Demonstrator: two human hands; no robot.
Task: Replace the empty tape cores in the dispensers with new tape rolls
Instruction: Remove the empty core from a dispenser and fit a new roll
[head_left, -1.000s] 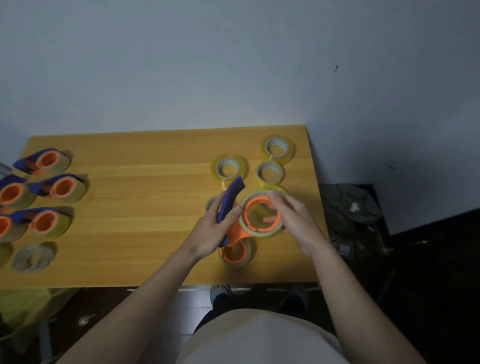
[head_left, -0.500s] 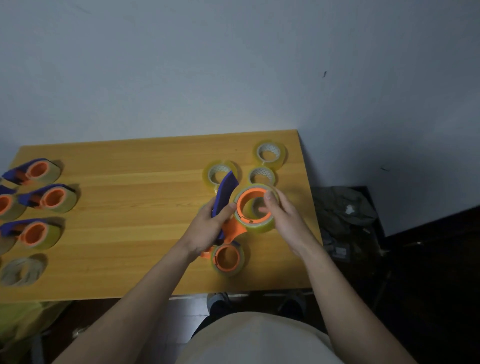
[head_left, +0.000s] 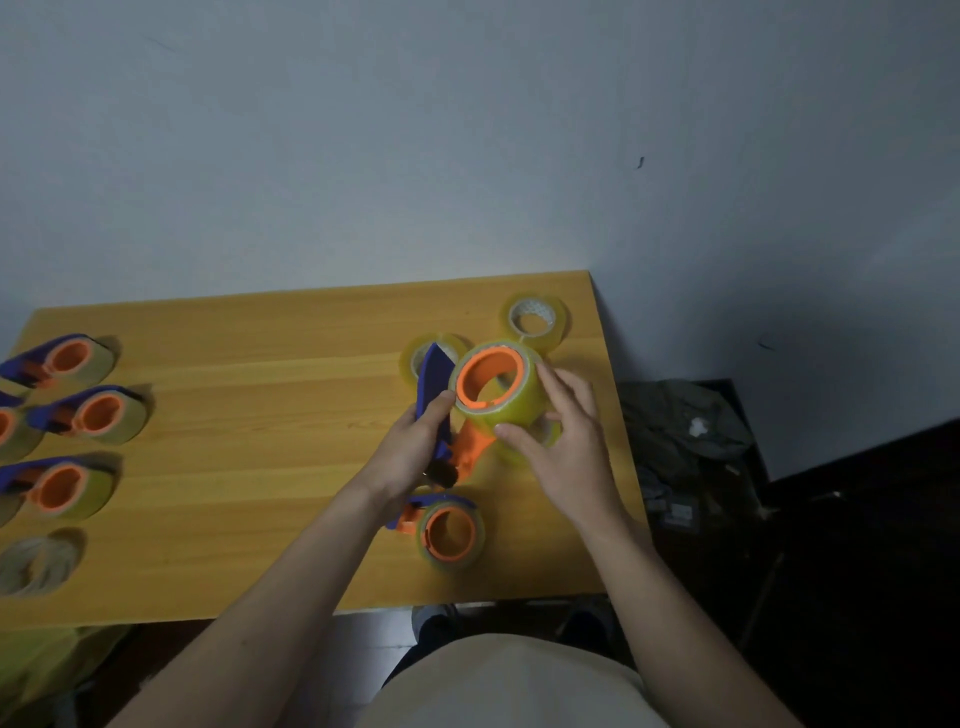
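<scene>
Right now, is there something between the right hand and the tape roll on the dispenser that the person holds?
Nothing visible is in between. The right hand already touches the yellow tape roll, which sits around the orange hub. The left hand grips the dispenser's blue handle.

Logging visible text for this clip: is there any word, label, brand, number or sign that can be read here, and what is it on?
None can be read.
Tape roll on the dispenser held by the left hand and right hand: no print visible.
Spare roll at the far edge of the table: whitish pattern inside the core, too blurred to read.
Loaded dispensers on the left: no legible marking.
</scene>
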